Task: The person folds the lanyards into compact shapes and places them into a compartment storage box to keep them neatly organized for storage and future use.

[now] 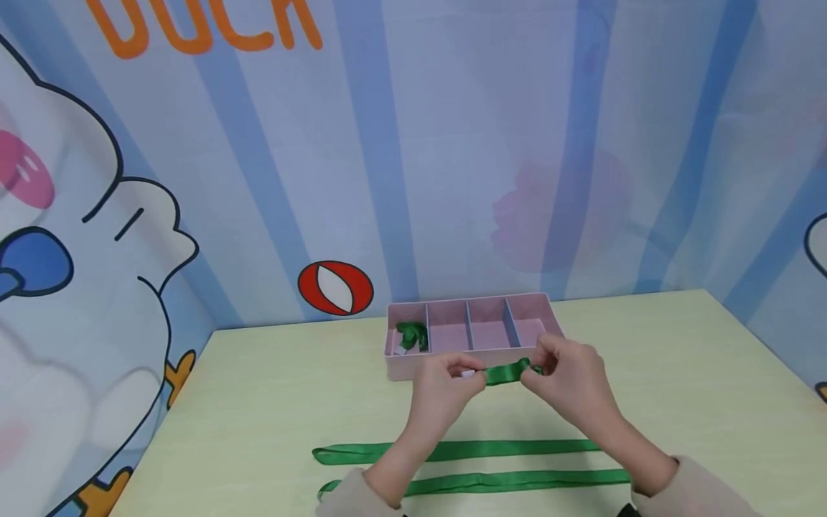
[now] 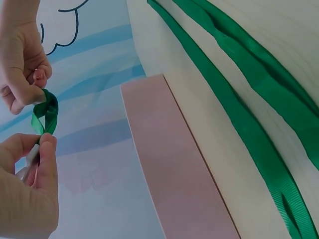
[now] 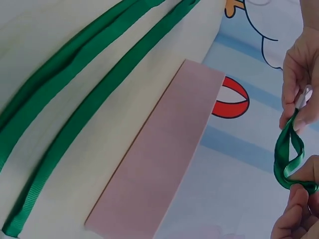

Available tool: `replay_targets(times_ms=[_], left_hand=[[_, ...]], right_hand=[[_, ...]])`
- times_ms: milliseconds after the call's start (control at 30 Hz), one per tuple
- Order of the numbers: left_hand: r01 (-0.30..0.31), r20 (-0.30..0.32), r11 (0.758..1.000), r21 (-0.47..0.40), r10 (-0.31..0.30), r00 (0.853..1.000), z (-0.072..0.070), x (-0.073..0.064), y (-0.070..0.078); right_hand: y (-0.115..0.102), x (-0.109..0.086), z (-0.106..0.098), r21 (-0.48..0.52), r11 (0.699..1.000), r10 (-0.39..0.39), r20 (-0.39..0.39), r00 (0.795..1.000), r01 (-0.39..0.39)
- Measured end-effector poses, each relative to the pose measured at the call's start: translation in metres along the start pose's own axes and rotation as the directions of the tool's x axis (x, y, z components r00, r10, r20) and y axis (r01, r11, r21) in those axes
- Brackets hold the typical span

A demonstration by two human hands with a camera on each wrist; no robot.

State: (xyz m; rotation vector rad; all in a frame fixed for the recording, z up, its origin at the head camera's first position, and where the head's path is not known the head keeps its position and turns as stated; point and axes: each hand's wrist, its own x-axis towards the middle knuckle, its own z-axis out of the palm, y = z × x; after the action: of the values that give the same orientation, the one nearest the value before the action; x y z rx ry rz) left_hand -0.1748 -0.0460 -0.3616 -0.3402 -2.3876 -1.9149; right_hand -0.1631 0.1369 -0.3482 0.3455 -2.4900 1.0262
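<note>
Between my two hands stretches a short folded length of a green lanyard (image 1: 504, 374), raised in front of the box. My left hand (image 1: 442, 391) pinches its end by a white fitting (image 2: 33, 154), thumb against fingers. On the other side, my right hand (image 1: 575, 375) pinches the folded green band (image 3: 282, 152) between thumb and fingers. A loop of the band shows between the hands in both wrist views. Below them on the table lie two more green lanyards, a farther one (image 1: 510, 449) and a nearer one (image 1: 517, 482), both stretched sideways and partly hidden by my forearms.
A pink box (image 1: 402, 369) with several compartments stands at the table's back, behind my hands. In its leftmost compartment lies a bunched green lanyard (image 1: 413, 335) with a white piece. A printed cloth backdrop (image 1: 452, 143) rises behind the pale table (image 1: 271, 402).
</note>
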Motion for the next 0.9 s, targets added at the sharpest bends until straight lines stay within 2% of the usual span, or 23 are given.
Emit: replay_targets(times_ms=[167,233,300,333,433,500,567,633,767,833,900], left_hand=[[-0.031,0.002,0.999,0.019,0.031,1.000,0.002,0.001,0.003],[-0.037,-0.004,0.998,0.045,0.037,0.999,0.002,0.002,0.003],[-0.037,-0.014,0.997,0.071,0.038,0.999,0.002,0.004,0.001],[-0.038,-0.021,0.996,0.084,0.040,0.999,0.002,0.005,0.000],[-0.047,-0.032,0.992,0.121,0.051,0.998,0.003,0.006,0.000],[-0.069,-0.027,0.988,0.141,0.074,0.997,0.004,0.006,0.002],[-0.093,-0.016,0.983,0.158,0.097,0.995,0.005,0.005,0.004],[-0.114,-0.004,0.979,0.166,0.116,0.993,0.004,0.005,0.004],[-0.100,-0.011,0.980,0.171,0.103,0.995,0.000,0.004,0.002],[-0.093,-0.014,0.980,0.176,0.097,0.995,-0.002,0.004,0.000],[-0.094,-0.006,0.981,0.169,0.097,0.995,-0.002,0.003,-0.001]], right_hand=[[-0.007,-0.003,-0.004,0.035,0.999,-0.034,0.008,0.999,0.034],[-0.010,-0.004,-0.007,0.119,0.992,-0.034,0.056,0.998,0.028],[-0.013,-0.004,-0.010,0.239,0.971,-0.025,0.132,0.991,-0.007],[-0.014,-0.004,-0.011,0.302,0.953,-0.020,0.178,0.984,-0.035],[-0.014,-0.003,-0.014,0.482,0.862,-0.011,0.326,0.945,-0.156],[-0.012,-0.002,-0.014,0.553,0.803,-0.015,0.393,0.920,-0.223],[-0.010,-0.001,-0.014,0.577,0.771,-0.001,0.425,0.905,-0.270],[-0.007,0.002,-0.014,0.559,0.782,0.032,0.409,0.912,-0.278],[0.005,0.007,-0.013,0.418,0.873,0.139,0.285,0.948,-0.253],[0.012,0.007,-0.010,0.311,0.925,0.152,0.217,0.964,-0.216],[0.018,0.007,-0.006,0.219,0.962,0.131,0.164,0.978,-0.165]])
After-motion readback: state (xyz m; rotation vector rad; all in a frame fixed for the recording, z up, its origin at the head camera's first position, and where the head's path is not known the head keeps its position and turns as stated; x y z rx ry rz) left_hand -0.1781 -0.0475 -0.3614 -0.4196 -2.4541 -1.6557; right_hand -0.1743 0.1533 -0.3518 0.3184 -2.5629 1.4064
